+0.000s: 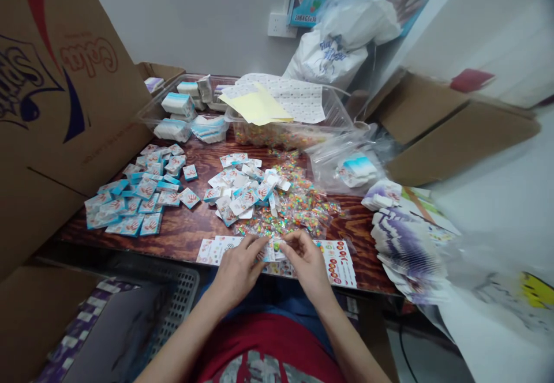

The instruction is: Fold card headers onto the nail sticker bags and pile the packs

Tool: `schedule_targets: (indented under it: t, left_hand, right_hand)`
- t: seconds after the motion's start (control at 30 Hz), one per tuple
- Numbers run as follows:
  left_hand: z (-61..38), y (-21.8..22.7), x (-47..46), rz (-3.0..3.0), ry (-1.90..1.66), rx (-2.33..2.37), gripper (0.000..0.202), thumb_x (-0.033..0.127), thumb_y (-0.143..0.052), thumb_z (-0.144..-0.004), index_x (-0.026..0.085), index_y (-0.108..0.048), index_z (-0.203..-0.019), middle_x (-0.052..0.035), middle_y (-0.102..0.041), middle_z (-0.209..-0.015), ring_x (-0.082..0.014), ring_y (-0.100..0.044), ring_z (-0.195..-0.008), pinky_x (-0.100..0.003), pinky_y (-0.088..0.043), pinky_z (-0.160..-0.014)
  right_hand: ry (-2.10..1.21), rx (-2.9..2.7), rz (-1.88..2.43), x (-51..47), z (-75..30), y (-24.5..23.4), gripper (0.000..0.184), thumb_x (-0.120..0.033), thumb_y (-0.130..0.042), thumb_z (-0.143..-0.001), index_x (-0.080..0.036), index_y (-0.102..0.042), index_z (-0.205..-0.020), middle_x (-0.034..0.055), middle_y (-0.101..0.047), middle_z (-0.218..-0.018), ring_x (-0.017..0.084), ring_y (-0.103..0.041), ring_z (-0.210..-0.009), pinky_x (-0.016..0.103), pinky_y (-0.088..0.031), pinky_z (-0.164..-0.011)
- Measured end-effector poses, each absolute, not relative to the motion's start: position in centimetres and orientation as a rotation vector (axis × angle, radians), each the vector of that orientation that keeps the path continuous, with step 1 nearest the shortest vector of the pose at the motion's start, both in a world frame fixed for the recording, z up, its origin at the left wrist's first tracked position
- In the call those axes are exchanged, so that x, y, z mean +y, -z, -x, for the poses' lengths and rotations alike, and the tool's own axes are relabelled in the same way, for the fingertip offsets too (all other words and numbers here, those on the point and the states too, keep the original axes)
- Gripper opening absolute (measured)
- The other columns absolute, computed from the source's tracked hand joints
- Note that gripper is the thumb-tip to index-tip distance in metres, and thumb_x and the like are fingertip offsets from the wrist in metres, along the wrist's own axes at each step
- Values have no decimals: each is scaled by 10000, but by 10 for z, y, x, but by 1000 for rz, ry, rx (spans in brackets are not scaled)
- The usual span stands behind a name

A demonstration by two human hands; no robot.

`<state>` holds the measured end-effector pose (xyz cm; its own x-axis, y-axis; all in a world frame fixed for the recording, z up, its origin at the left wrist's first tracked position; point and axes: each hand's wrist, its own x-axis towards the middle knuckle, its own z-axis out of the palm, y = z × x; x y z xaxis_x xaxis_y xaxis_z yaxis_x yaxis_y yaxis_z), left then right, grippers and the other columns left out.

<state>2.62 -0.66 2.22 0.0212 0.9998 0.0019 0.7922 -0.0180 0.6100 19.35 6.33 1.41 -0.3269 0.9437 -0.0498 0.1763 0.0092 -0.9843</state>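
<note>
At the table's front edge my left hand (240, 270) closes its fingers on a small white printed box (267, 252). Just right of it, my right hand (306, 265) pinches a small clear packet of colourful candy (277, 246) at the box's end. Part of the box and packet is hidden by my fingers. Sticker sheets (341, 265) lie under and beside both hands. Beyond the hands is a heap of open white-and-blue boxes (244, 192), with a spread of candy packets (303, 198) to its right. Closed boxes (145, 190) are piled at the left.
A large carton (64, 106) walls off the left side. Clear plastic tubs (341, 120) stand at the back, one under yellow paper (257, 105). A plastic bag (337, 166), fanned purple-white cards (404, 250) and an open cardboard box (459, 135) are on the right.
</note>
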Motion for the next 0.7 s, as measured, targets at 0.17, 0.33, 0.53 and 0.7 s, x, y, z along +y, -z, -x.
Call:
schedule_targets:
  t: [0.17, 0.33, 0.53, 0.7]
  left_hand:
    - [-28, -20, -5, -1787, -741, 1774, 491, 84, -540, -856, 259, -486, -1311, -80, -559, -1249, -236, -605, -1093, -400, -523, -919]
    - [-31, -17, -3, -1779, -813, 1724, 503, 62, -539, -843, 253, -492, -1305, -85, -551, -1228, -233, -588, -1107, -401, -512, -930]
    - [-32, -13, -2, -1671, -973, 1730, 472, 84, -575, -843, 241, -506, -1283, -78, -573, -1207, -217, -585, -1101, -376, -498, -942]
    - [-30, -12, -4, -1714, -930, 1760, 478, 91, -561, -851, 256, -506, -1296, -78, -568, -1222, -230, -584, -1113, -385, -508, -933]
  right_hand:
    - [-1239, -1815, 1130, 64, -194, -19, 128, -222, -590, -793, -212, -592, -666, 58, -614, -976, 239, -549, -1004, 342, -414, -842]
    - [-1224, -1816, 1100, 68, -187, -17, 115, -179, -571, -775, -217, -596, -669, 54, -622, -943, 243, -562, -995, 375, -409, -879]
    - [-1361, -1482, 1136, 63, -185, -10, 111, -318, -608, -816, -210, -583, -824, 71, -626, -1008, 220, -592, -893, 308, -469, -727]
    - [-1304, -1728, 1160, 66, -194, -13, 116, -289, -566, -839, -206, -635, -796, 63, -610, -932, 232, -571, -913, 309, -449, -718]
